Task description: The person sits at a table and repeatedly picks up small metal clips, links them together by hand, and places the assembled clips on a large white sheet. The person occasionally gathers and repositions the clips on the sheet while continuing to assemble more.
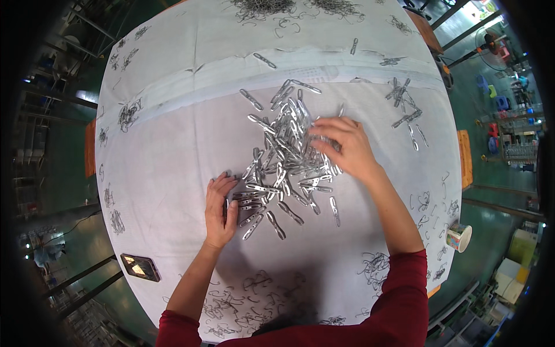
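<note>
A heap of shiny, narrow metal clips [284,144] with small holes lies at the middle of the cloth-covered table [156,168]. My right hand [346,144] reaches over the heap's right side, its fingers curved and apart; the fingertips touch or hover just above the clips. At the heap's lower left my left hand [220,213] rests on the cloth, thumb and fingers apart. A short row of clips [250,200] lies side by side with its ends at the gap between that thumb and fingers. Several loose clips [276,225] lie just right of this row.
Thin bent wire pieces [243,303] lie scattered along the near edge, with bigger piles [263,7] at the far edge. More clips [404,101] lie at the right. A phone [140,268] sits near left; a paper cup [458,237] stands by the right edge.
</note>
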The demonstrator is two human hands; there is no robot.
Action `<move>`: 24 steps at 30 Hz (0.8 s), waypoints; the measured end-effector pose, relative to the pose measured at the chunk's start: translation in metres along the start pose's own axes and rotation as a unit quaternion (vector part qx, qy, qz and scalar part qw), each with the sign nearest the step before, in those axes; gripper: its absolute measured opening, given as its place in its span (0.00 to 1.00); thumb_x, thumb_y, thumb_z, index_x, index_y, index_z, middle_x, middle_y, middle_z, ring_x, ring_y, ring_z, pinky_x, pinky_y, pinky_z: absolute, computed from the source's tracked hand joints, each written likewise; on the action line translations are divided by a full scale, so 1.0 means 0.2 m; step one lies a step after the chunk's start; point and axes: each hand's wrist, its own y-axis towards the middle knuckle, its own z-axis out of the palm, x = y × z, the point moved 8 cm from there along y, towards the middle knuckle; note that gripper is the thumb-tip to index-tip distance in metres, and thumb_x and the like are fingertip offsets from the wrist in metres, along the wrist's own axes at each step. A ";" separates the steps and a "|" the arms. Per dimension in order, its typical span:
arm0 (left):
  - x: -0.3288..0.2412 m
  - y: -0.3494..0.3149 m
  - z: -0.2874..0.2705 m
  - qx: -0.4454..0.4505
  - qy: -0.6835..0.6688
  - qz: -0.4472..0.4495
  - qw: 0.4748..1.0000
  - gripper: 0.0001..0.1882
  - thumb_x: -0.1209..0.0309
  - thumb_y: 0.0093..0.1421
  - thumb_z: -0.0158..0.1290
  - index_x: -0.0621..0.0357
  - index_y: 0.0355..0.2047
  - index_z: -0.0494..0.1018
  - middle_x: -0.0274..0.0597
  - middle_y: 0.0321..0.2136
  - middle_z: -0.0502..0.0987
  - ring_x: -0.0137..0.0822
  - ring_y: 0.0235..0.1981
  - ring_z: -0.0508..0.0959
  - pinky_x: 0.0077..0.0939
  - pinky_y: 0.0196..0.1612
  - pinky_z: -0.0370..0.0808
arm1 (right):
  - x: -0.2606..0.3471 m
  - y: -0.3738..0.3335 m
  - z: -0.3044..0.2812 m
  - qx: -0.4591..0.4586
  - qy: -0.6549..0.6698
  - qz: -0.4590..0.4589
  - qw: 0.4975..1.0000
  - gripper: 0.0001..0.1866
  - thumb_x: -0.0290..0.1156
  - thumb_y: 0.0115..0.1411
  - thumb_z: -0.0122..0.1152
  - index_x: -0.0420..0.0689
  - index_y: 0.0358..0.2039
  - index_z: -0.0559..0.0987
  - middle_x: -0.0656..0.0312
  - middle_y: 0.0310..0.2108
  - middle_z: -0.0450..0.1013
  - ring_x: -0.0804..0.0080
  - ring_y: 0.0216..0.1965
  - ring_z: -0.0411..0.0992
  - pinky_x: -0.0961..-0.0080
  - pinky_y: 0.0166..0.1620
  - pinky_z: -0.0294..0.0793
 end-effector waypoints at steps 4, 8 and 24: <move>0.02 -0.03 -0.03 -0.020 -0.029 -0.005 0.999 0.17 0.73 0.58 0.46 0.65 0.48 0.71 0.52 0.49 0.72 0.53 0.59 0.66 0.49 0.64 0.54 | -0.25 0.31 -0.08 -0.076 0.064 0.055 0.994 0.15 0.39 0.56 0.62 0.46 0.41 0.82 0.57 0.50 0.74 0.59 0.50 0.71 0.64 0.56 0.65; 0.02 0.02 -0.01 -0.017 -0.053 0.008 0.998 0.16 0.73 0.58 0.47 0.65 0.47 0.71 0.52 0.49 0.72 0.53 0.57 0.67 0.47 0.62 0.58 | -0.99 0.65 -0.18 -0.207 -0.137 0.185 0.951 0.29 0.53 0.61 0.53 0.50 0.57 0.71 0.58 0.62 0.62 0.59 0.63 0.59 0.58 0.64 0.56; 0.04 -0.03 -0.04 -0.045 -0.048 -0.021 0.998 0.15 0.73 0.60 0.44 0.66 0.45 0.71 0.54 0.48 0.73 0.54 0.57 0.68 0.42 0.60 0.62 | -0.02 0.32 0.16 0.067 0.224 -0.128 0.964 0.10 0.35 0.60 0.60 0.49 0.40 0.82 0.61 0.47 0.76 0.65 0.54 0.68 0.68 0.57 0.67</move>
